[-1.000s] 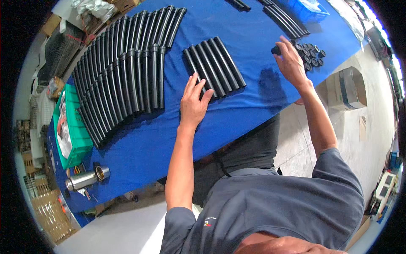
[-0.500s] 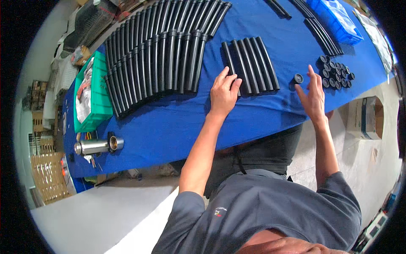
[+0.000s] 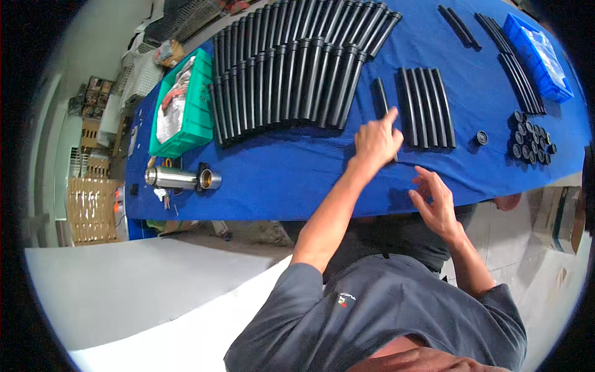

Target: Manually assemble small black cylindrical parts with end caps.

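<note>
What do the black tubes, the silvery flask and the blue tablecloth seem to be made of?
Black tubes: smooth and glossy with pale highlights, likely plastic, though perhaps coated metal. Silvery flask: probably polished metal, from its bright reflections. Blue tablecloth: matte and softly wrinkled, so apparently fabric; fibre unclear.

Smooth black plastic against soft blue cloth, as I see it from above.
The tubes (image 3: 427, 108) in front of me look like hard plastic, smooth, with glossy streaks along their lengths; the caps (image 3: 525, 150) look like black plastic too. My counter (image 3: 279, 189) wears matt, wrinkled cloth. The flask (image 3: 173, 178) is shiny metal, the green crate (image 3: 197, 115) smooth plastic, my dark shirt (image 3: 403, 297) matt fabric.
</note>
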Action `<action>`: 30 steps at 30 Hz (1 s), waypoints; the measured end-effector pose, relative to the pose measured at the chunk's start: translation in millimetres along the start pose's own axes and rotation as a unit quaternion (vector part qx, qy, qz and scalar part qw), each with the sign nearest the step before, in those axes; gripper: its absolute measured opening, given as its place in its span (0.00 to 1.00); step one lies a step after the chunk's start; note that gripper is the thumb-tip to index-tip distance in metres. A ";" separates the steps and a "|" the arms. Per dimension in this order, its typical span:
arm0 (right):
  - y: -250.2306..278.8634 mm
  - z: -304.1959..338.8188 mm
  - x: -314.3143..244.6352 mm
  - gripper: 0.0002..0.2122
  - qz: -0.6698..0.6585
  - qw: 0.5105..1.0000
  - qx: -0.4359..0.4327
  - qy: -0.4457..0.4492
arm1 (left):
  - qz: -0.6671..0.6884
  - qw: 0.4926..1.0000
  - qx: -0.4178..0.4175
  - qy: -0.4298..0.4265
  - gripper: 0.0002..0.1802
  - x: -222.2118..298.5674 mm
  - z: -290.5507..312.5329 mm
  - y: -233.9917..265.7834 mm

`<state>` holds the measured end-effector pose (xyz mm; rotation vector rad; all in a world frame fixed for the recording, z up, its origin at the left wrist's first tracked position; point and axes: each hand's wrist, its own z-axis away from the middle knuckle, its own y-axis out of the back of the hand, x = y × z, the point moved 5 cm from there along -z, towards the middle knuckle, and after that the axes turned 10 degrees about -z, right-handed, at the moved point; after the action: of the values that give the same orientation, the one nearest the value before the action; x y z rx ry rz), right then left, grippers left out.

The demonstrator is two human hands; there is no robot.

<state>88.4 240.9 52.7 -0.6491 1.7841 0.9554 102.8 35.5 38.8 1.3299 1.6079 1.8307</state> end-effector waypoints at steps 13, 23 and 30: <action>-44.2 -28.1 -4.5 0.32 -0.207 0.957 -0.183 -0.090 | 0.095 0.993 0.065 0.041 0.17 -2.4 143.7 54.0; -44.8 -35.4 9.7 0.27 -0.246 0.962 -0.113 0.027 | -0.073 0.984 0.090 -0.135 0.34 -7.5 128.4 83.2; -44.2 -29.6 16.7 0.23 -0.365 0.924 -0.101 -0.045 | -0.014 0.998 -0.028 -0.056 0.25 -28.1 118.3 57.4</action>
<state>101.3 191.8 29.8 -1.2660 1.2025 0.6299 230.6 64.5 68.8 1.3524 1.4985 1.7392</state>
